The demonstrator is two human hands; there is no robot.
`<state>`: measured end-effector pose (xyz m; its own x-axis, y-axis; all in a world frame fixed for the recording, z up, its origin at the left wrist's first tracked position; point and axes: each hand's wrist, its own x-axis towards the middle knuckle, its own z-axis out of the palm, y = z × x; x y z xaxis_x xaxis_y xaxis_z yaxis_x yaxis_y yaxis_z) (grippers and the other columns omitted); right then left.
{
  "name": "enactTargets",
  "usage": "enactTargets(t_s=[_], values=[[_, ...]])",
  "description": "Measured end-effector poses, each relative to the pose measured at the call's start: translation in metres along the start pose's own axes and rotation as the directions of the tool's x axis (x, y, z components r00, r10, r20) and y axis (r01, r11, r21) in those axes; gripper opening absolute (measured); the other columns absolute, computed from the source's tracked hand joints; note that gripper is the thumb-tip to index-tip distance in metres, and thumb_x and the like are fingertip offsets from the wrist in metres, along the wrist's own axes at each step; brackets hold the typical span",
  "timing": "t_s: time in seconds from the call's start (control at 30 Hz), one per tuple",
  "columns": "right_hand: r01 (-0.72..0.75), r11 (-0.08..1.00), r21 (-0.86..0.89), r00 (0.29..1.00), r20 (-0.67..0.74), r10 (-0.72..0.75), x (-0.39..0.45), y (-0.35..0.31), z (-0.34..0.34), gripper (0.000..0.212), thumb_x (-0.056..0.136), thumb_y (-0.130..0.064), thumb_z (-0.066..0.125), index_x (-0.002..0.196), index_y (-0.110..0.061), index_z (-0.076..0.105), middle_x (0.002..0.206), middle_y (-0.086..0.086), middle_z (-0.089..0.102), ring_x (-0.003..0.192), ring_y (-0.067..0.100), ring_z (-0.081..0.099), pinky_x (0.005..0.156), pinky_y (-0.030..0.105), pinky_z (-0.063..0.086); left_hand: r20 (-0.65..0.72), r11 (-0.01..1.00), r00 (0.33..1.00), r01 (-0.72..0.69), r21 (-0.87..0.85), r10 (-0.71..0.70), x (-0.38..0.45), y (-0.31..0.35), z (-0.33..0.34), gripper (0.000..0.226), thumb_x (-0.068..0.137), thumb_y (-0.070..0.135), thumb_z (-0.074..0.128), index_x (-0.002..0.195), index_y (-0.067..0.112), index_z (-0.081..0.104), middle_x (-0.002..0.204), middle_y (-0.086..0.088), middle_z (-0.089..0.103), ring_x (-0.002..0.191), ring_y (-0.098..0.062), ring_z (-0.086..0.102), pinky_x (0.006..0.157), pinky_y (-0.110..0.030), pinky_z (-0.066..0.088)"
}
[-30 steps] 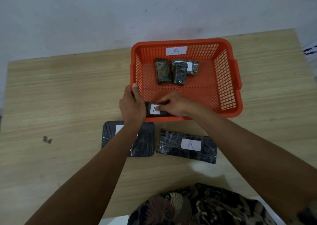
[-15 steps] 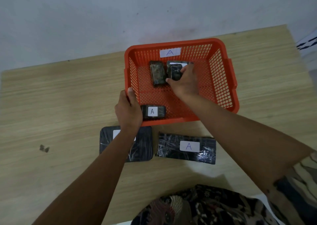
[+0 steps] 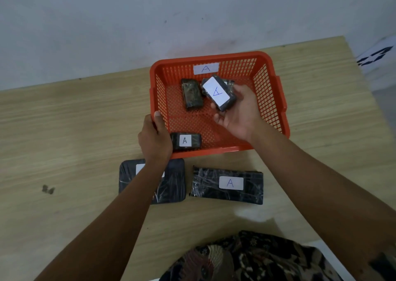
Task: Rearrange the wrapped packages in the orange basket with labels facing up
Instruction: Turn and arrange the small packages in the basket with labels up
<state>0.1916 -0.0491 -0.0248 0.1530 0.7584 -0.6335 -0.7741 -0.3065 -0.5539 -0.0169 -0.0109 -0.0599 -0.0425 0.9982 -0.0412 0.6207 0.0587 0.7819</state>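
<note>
a white label on the far wall of the orange basket (image 3: 280, 100) reads "a" in blue pen. the small wrapped package (image 3: 219, 93) held in the right hand (image 3: 240, 113) carries a white label with an "a" (turned askew). a second small package (image 3: 186, 140) at the basket's near edge shows "a". the long wrapped package (image 3: 227, 185) on the worktop (image 3: 64, 152) also reads "a". the flat package (image 3: 171, 182) beside it has a label hidden by the left forearm, unreadable.
</note>
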Motion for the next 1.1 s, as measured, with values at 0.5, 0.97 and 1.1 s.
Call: enactTargets(t_s=[0.5, 0.97, 1.1], values=[[0.085, 0.8, -0.594, 0.996, 0.017, -0.093, 0.007, 0.002, 0.003, 0.074, 0.083, -0.006, 0.065, 0.135, -0.056, 0.047, 0.118, -0.003, 0.063, 0.102, 0.023, 0.068, 0.077, 0.039, 0.062, 0.004, 1.0, 1.0, 0.002, 0.001, -0.002, -0.002, 0.0, -0.002, 0.037, 0.105, 0.038, 0.033, 0.083, 0.014, 0.05, 0.066, 0.012, 0.051, 0.059, -0.001, 0.048, 0.049, -0.019, 0.029], [0.142, 0.597, -0.79, 0.96, -0.037, -0.278, 0.031, 0.058, 0.026, 0.037, 0.082, -0.013, 0.076, 0.112, -0.025, 0.057, 0.111, -0.001, 0.065, 0.101, 0.016, 0.062, 0.085, 0.03, 0.054, -0.008, 1.0, 1.0, 0.019, 0.014, -0.019, -0.001, 0.0, -0.001, 0.034, 0.104, 0.041, 0.033, 0.085, 0.019, 0.051, 0.068, 0.018, 0.051, 0.06, 0.004, 0.049, 0.048, -0.009, 0.03], [0.108, 0.535, -0.838, 0.953, -0.066, -0.295, 0.034, 0.069, 0.025, 0.019, 0.08, -0.02, 0.081, 0.09, -0.02, 0.065, 0.097, 0.002, 0.07, 0.09, 0.018, 0.066, 0.077, 0.032, 0.055, -0.002, 0.999, 1.0, 0.031, 0.005, -0.031, -0.001, 0.0, 0.0, 0.037, 0.104, 0.042, 0.032, 0.085, 0.017, 0.052, 0.068, 0.016, 0.052, 0.062, 0.002, 0.051, 0.052, -0.019, 0.035]])
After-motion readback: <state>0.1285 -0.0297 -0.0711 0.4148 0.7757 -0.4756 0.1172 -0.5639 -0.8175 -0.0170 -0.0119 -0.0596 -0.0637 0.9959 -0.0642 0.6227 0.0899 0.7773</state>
